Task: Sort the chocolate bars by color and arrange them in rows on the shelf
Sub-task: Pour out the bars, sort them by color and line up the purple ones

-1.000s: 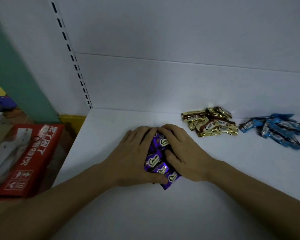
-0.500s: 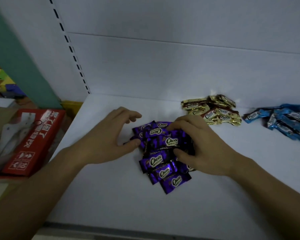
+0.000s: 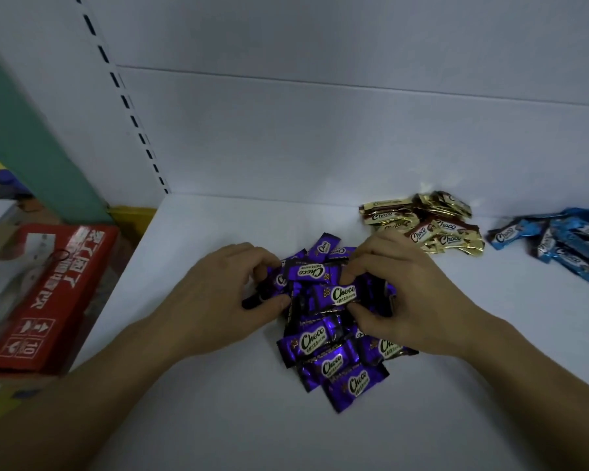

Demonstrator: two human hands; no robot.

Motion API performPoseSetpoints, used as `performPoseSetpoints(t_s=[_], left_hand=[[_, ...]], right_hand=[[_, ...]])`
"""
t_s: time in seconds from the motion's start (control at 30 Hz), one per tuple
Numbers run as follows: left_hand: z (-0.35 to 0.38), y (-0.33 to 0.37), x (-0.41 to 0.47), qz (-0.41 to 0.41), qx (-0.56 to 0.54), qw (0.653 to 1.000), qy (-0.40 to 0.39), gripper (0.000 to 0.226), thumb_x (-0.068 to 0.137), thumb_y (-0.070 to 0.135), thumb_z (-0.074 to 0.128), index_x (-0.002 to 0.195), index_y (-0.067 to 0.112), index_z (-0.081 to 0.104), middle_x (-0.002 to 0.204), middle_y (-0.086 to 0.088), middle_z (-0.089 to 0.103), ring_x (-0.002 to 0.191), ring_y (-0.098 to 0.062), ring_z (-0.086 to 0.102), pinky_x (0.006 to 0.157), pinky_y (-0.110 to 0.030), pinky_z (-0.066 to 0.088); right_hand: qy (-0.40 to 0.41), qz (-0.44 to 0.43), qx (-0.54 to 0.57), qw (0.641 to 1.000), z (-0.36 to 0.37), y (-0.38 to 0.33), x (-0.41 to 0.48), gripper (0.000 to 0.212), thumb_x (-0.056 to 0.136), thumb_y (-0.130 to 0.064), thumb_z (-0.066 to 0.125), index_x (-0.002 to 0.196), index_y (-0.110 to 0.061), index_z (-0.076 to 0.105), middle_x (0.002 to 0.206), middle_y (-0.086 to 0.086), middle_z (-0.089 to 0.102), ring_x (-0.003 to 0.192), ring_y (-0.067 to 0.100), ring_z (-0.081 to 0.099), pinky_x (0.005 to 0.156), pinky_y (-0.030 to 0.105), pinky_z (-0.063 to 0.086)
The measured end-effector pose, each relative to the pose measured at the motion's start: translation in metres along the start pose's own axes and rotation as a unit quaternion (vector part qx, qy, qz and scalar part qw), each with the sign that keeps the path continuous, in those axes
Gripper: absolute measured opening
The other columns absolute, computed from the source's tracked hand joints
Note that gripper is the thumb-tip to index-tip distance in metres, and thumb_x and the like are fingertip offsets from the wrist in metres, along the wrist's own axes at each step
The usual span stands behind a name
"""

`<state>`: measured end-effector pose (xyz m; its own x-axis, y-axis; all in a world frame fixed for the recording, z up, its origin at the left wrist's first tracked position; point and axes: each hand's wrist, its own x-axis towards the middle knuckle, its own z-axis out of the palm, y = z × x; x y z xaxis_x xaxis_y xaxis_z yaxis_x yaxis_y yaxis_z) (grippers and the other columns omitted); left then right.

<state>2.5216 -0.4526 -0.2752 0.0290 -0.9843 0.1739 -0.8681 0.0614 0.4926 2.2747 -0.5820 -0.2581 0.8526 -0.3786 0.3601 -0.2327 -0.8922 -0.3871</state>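
A loose pile of several purple chocolate bars (image 3: pixel 330 338) lies on the white shelf (image 3: pixel 191 419), in the middle. My left hand (image 3: pixel 225 294) pinches bars at the pile's left side between thumb and curled fingers. My right hand (image 3: pixel 408 297) pinches a purple bar (image 3: pixel 337 294) near the top of the pile by its right end. A heap of gold bars (image 3: pixel 425 226) sits behind and to the right, by the back wall. Further right lies a heap of blue bars (image 3: pixel 558 243), partly cut off by the frame edge.
A red cardboard box (image 3: pixel 45 294) with white print lies to the left, below the shelf. The white back wall (image 3: pixel 320 130) and a slotted upright (image 3: pixel 126 100) close off the rear. A yellow object (image 3: pixel 133 215) sits by the shelf's left rear corner.
Both hands went from pressing the purple bars together to spreading apart. Now their fingers curl onto single bars at the pile's top. The pile has loosened and spread toward me.
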Motion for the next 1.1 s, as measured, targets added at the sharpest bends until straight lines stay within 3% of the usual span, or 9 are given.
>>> performPoseSetpoints(t_s=[0.2,0.47,0.57,0.7,0.8,0.93,1.0,1.1], left_hand=[[0.004,0.002,0.004,-0.011,-0.029,0.999,0.008,0.038,0.079,0.054,0.061,0.108,0.03,0.064,0.085,0.023,0.055,0.085,-0.001,0.053,0.065,-0.01,0.038],[-0.009,-0.001,0.0,-0.034,-0.039,0.998,0.036,0.021,0.073,0.045,0.07,0.088,0.035,0.06,0.082,0.018,0.059,0.08,-0.006,0.058,0.064,-0.028,0.051],[-0.019,-0.007,0.0,-0.045,-0.036,0.997,0.045,0.021,0.072,0.038,0.073,0.089,0.033,0.06,0.082,0.018,0.058,0.081,-0.006,0.056,0.064,-0.024,0.048],[-0.028,-0.015,0.001,-0.049,-0.034,0.997,0.058,0.022,0.073,0.027,0.075,0.088,0.033,0.061,0.081,0.018,0.059,0.083,-0.005,0.057,0.067,-0.017,0.045],[-0.037,-0.022,0.006,-0.053,-0.032,0.996,0.07,0.02,0.074,0.026,0.074,0.089,0.032,0.063,0.082,0.017,0.06,0.086,-0.005,0.056,0.07,-0.012,0.043],[-0.048,-0.032,0.027,-0.066,-0.062,0.994,0.068,0.002,0.084,0.033,0.066,0.086,0.033,0.066,0.078,0.015,0.064,0.08,-0.005,0.06,0.068,-0.015,0.045],[-0.05,-0.044,0.044,-0.062,-0.029,0.996,0.048,0.012,0.093,0.033,0.06,0.082,0.035,0.064,0.073,0.014,0.063,0.073,-0.006,0.06,0.065,-0.022,0.045],[-0.048,-0.064,0.066,-0.096,0.005,0.995,0.006,0.014,0.097,0.03,0.056,0.085,0.031,0.063,0.08,0.008,0.061,0.076,-0.012,0.057,0.072,-0.033,0.048]], right_hand=[[0.073,0.08,0.116,0.987,-0.006,0.001,0.005,0.021,0.079,-0.027,0.066,0.099,-0.02,0.068,0.097,-0.01,0.067,0.095,0.01,0.062,0.079,0.017,0.043],[0.11,0.118,0.12,0.98,-0.002,0.002,0.003,0.022,0.084,-0.03,0.067,0.103,-0.021,0.07,0.098,-0.015,0.069,0.096,0.01,0.064,0.078,0.02,0.048],[0.102,0.105,0.081,0.986,-0.004,0.004,0.013,0.02,0.083,-0.025,0.071,0.103,-0.02,0.07,0.098,-0.014,0.069,0.094,0.008,0.064,0.076,0.021,0.048],[0.076,0.075,0.038,0.994,-0.003,0.007,0.028,0.022,0.083,-0.025,0.071,0.104,-0.021,0.069,0.096,-0.014,0.067,0.092,-0.001,0.059,0.076,0.009,0.04],[0.064,0.069,0.028,0.995,0.0,0.009,0.046,0.02,0.085,-0.028,0.07,0.104,-0.022,0.068,0.095,-0.013,0.066,0.09,0.001,0.059,0.077,0.008,0.038],[0.044,0.063,0.019,0.997,0.003,0.017,0.076,0.016,0.086,-0.022,0.072,0.102,-0.019,0.069,0.094,-0.011,0.062,0.089,0.004,0.058,0.074,0.007,0.039],[0.017,0.068,0.011,0.997,0.005,0.023,0.092,0.015,0.086,-0.025,0.071,0.1,-0.02,0.07,0.093,-0.012,0.059,0.085,0.004,0.056,0.071,0.01,0.042],[-0.024,0.057,-0.021,0.998,0.012,0.033,0.111,0.015,0.086,-0.03,0.07,0.097,-0.02,0.07,0.091,-0.01,0.059,0.077,0.004,0.052,0.07,0.021,0.047]])
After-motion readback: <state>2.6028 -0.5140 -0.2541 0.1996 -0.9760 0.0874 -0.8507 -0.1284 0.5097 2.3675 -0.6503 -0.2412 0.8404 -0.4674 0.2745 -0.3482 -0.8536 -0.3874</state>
